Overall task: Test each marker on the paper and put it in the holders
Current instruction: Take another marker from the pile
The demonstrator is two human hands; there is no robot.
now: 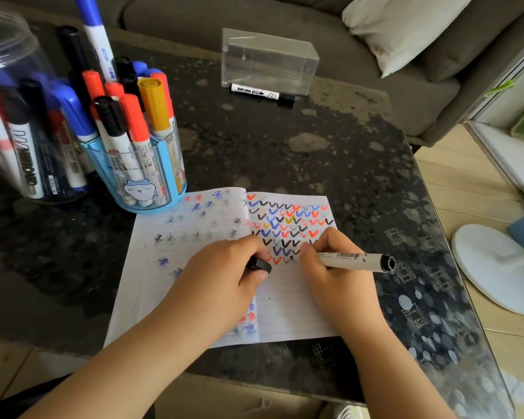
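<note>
An open lined notebook (pixel 288 300) lies on the dark table, its right page filled with rows of red, blue, black and orange ticks. My right hand (pixel 333 267) grips a white marker with a black end (pixel 354 259), tip down on the page among the lowest ticks. My left hand (pixel 224 267) rests on the notebook and pinches the marker's black cap (pixel 259 265). A blue holder with a cartoon cat (pixel 139 173) stands at the left, packed with several capped markers. Beside it a clear round jar (pixel 15 122) holds several more.
A clear plastic box (pixel 268 60) stands at the table's far side with a black-capped marker (pixel 262 93) lying in front of it. A grey sofa with a white cushion (pixel 403 28) is behind. A white fan base (pixel 496 267) sits on the floor to the right.
</note>
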